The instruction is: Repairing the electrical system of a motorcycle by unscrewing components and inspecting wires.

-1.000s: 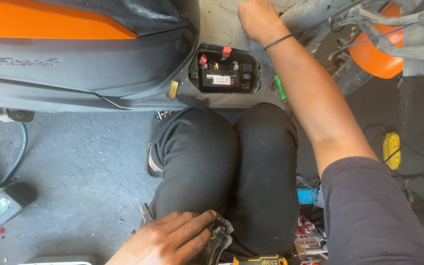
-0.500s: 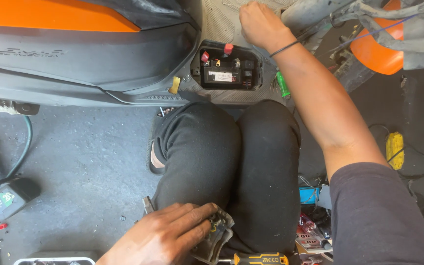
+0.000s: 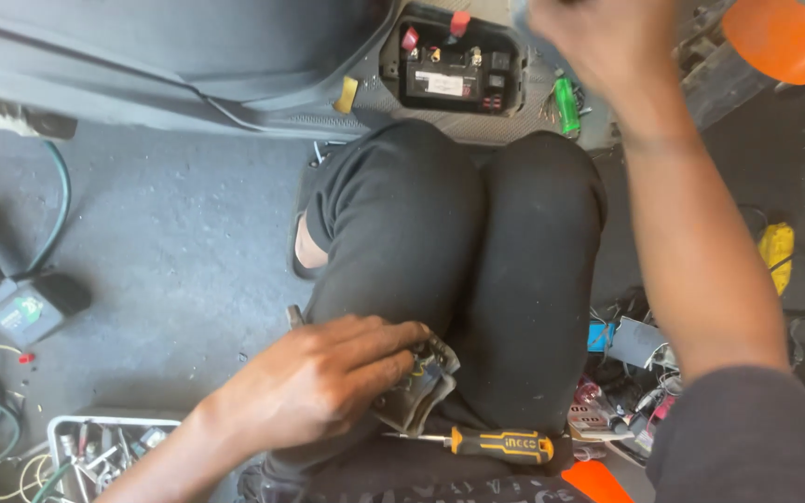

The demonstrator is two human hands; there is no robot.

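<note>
My left hand (image 3: 323, 382) rests low against my bent knees in black trousers (image 3: 458, 242), fingers curled over a small grey pouch of metal parts (image 3: 421, 387). A yellow-and-black screwdriver (image 3: 491, 443) lies just under it. My right hand (image 3: 598, 42) reaches up to the top edge of view, blurred, beside an open black battery compartment (image 3: 454, 61) in a scooter's floorboard; what it holds is cut off. A green-handled tool (image 3: 566, 102) lies next to that compartment.
A grey scooter body panel (image 3: 188, 47) spans the top left. A tray of small parts (image 3: 95, 452), wires and a grey charger-like device (image 3: 20, 312) sit at left. Cluttered tools and a yellow object (image 3: 777, 251) lie at right, an orange panel (image 3: 780, 33) top right.
The view has dropped, so the scooter and battery compartment sit higher in frame. My right hand has lifted toward the top edge. My left hand stays on the pouch.
</note>
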